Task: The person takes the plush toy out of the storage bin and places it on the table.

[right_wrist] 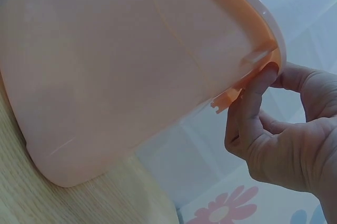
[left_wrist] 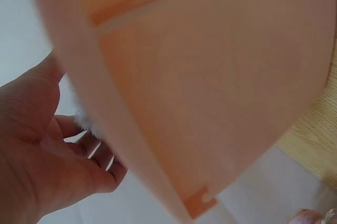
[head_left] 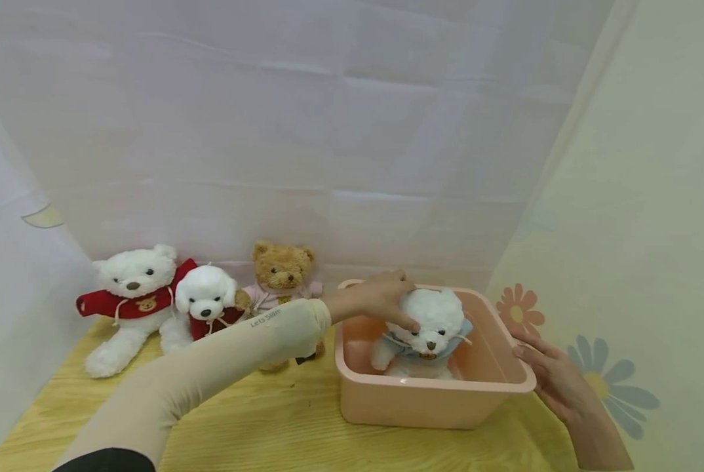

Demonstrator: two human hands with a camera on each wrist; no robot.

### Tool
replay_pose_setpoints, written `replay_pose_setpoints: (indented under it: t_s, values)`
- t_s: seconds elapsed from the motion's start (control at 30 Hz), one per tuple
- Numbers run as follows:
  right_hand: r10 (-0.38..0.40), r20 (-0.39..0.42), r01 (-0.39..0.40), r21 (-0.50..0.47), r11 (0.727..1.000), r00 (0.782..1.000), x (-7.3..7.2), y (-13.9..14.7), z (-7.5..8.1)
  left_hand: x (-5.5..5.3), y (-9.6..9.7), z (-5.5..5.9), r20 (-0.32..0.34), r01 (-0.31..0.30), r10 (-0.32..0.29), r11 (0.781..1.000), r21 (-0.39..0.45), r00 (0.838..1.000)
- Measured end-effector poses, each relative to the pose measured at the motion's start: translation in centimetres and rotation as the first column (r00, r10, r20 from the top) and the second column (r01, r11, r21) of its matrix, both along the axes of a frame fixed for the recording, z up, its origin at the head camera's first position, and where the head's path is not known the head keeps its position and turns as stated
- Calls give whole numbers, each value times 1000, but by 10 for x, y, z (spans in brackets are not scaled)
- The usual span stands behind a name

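A white teddy bear (head_left: 440, 311) in a light blue top sits upright inside a pink plastic bin (head_left: 411, 403). My left hand (head_left: 378, 300) reaches over the bin's left rim and grips the bear's head, its thumb beside the face. In the left wrist view, the bin wall hides most of the bear; only a bit of white fur shows by the fingers (left_wrist: 105, 155). At the bin's right end, my right hand (head_left: 555, 377) holds the rim, with thumb and fingers pinching the edge in the right wrist view.
Left of the bin, a white bear (head_left: 136, 272) in a red sweater, a white plush dog (head_left: 207, 292) and a brown bear (head_left: 284, 267) in pink sit on the wooden table (head_left: 269, 419). A pale curtain (head_left: 269, 131) hangs behind; a flower-patterned wall (head_left: 653, 229) stands at right.
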State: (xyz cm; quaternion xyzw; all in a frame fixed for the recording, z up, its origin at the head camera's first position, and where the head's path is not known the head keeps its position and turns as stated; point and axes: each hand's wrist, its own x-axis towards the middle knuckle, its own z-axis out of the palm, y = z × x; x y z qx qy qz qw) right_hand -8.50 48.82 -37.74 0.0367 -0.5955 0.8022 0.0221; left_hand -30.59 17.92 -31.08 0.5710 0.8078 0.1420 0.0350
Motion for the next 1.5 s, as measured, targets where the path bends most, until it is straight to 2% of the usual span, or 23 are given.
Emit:
replay_pose_setpoints:
  t_s: [0.07, 0.17, 0.27, 0.33, 0.43, 0.6, 0.7, 0.77, 0.87, 0.97, 1.03, 1.1, 1.13, 1.17, 1.27, 1.37, 1.43, 1.5]
  values:
    - [6, 6, -6, -14, 1000, 1000, 0, -1, 0, 2, -2, -6, -5, -24, 24, 1000, 8, 1000]
    - [3, 4, -3, -14, 1000, 1000, 0, -2, -1, 3, -4, -15, 55, -26, 24, 999, 46, 998]
    - [-12, 7, 12, 10, 1000, 1000, 0, -2, -1, 2, -4, -23, 186, 22, -42, 994, 105, 982]
    - [-21, 4, 21, 27, 999, 1000, 1, -2, -1, 2, -3, -27, 222, 63, -93, 989, 137, 971]
    - [-16, 1, 16, 31, 999, 1000, 1, -2, 0, 3, -3, -30, 199, 99, -132, 981, 168, 971]
    - [-10, 4, 10, 33, 999, 1000, 0, -2, 2, 9, -7, -33, 129, 94, -124, 971, 219, 984]
    - [-6, 0, 6, 45, 999, 1000, 0, -2, 1, 16, -13, -26, 99, 96, -128, 955, 282, 987]
    - [8, -10, -7, 59, 998, 1000, 0, -1, 1, 21, -18, -15, 98, 93, -133, 937, 336, 986]
    - [31, -33, -28, 73, 997, 999, 2, 2, 2, 27, -29, 11, 122, 89, -159, 891, 445, 980]
    - [68, -56, -65, 48, 997, 996, 6, 8, 3, 27, -43, 39, 172, 74, -201, 831, 552, 964]
    - [78, -57, -75, 40, 996, 995, 12, 13, 5, 24, -56, 55, 178, 44, -193, 788, 614, 965]
    - [92, -48, -90, 47, 995, 995, 19, 19, 7, 20, -69, 69, 215, -3, -188, 746, 666, 958]
    - [92, -36, -90, 51, 995, 995, 23, 22, 8, 17, -77, 75, 237, -37, -176, 725, 688, 955]
    - [88, -23, -87, 58, 995, 996, 28, 25, 10, 14, -85, 80, 237, -71, -140, 707, 704, 961]
    - [86, 15, -87, 51, 995, 996, 40, 35, 13, 3, -108, 88, 280, -168, -80, 635, 754, 957]
    - [48, 50, -51, 46, 998, 998, 51, 43, 16, -11, -129, 89, 299, -265, 31, 557, 787, 954]
    - [13, 69, -17, 55, 998, 998, 57, 46, 17, -22, -142, 87, 328, -326, 87, 500, 802, 941]
    - [-43, 86, 37, 71, 997, 995, 62, 48, 18, -33, -152, 83, 361, -379, 130, 454, 806, 924]
